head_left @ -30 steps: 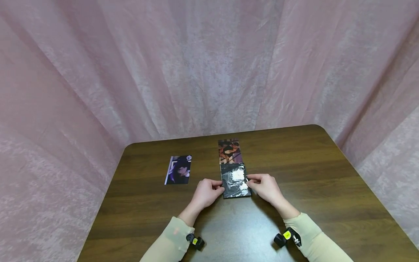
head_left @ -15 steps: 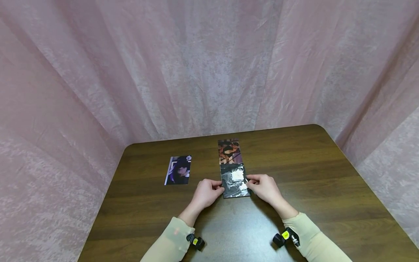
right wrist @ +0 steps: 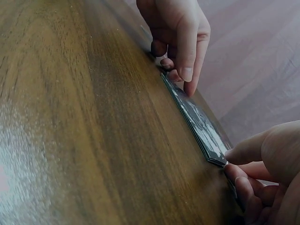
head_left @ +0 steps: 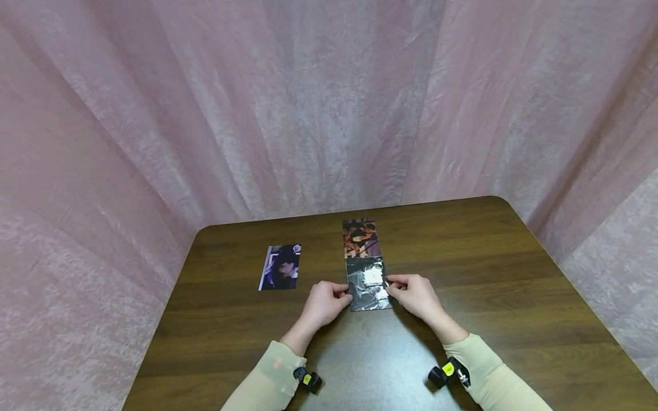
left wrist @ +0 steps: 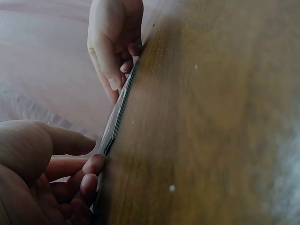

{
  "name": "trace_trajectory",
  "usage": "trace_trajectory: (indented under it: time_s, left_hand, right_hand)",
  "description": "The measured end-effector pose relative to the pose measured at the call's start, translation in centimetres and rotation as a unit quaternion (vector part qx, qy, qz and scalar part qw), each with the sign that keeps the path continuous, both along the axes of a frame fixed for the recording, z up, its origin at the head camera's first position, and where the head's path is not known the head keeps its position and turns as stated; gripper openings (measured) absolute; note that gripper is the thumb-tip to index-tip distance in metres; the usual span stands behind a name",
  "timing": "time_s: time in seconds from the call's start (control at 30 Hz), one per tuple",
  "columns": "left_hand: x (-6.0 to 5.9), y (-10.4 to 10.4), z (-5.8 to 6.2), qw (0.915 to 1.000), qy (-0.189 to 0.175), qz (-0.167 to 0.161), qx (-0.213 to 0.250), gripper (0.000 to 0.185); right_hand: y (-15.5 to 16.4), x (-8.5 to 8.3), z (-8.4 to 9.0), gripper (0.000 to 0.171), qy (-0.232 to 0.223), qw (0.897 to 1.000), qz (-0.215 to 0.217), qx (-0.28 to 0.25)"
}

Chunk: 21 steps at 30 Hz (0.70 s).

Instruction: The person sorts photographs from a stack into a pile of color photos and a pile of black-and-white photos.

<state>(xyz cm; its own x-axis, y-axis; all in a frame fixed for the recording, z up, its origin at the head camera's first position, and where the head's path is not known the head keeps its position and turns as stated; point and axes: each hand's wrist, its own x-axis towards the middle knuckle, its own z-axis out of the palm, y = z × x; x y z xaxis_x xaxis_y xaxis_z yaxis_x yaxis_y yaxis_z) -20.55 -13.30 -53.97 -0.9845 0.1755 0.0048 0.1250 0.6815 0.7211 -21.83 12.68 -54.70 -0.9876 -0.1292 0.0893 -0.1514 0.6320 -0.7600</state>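
Pinching the card stack point(head_left: 368, 283) from both sides, left hand point(head_left: 325, 302) and right hand point(head_left: 414, 294) have barely budged; stack's still flat on the desk point(head_left: 514, 297) between them, just getting squared up I guess.

**A curtained tabletop recording booth**

This looks like a small staged set rather than a lived-in room. A pale pink, crinkled fabric curtain point(head_left: 329, 103) hangs in folds on three sides, closing off everything behind and beside a dark brown wood-grain table with rounded corners point(head_left: 488, 274). No walls, shelves or furniture show past the cloth. The tabletop carries only a few glossy photo cards: a purple-toned portrait card point(head_left: 280, 267) lying apart to the left, and an orange-brown printed card point(head_left: 361, 238) near the far edge. Small black wrist-mounted cameras with yellow stickers point(head_left: 307, 379) sit at the cuffs of cream sleeves, which fits a place set up for filming handwork.
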Motion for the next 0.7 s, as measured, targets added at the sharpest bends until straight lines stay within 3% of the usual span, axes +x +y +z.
trace_trajectory:
  time_s: [0.27, 0.43, 0.57, 0.7]
  left_hand:
    - [0.1, -0.1, 0.1, 0.9999, 0.006, 0.0, -0.013, 0.028]
    - [0.1, -0.6, 0.4, 0.9999, 0.004, -0.012, 0.01, 0.031]
    - [0.1, -1.7, 0.5, 0.9993, 0.008, -0.013, 0.034, 0.034]
    - [-0.2, -3.5, 0.7, 0.9991, 0.017, 0.009, 0.038, 0.034]
  right_hand:
    - [-0.1, 0.0, 0.3, 0.03, 0.004, 1.0, 0.009, 0.008]
    - [-0.1, -0.3, 0.5, 0.033, -0.007, 1.0, 0.013, 0.002]
    - [-0.3, -0.6, 0.9, 0.034, -0.003, 1.0, 0.0, -0.01]
    - [-1.4, -0.9, 1.6, 0.036, 0.003, 1.0, -0.007, -0.03]
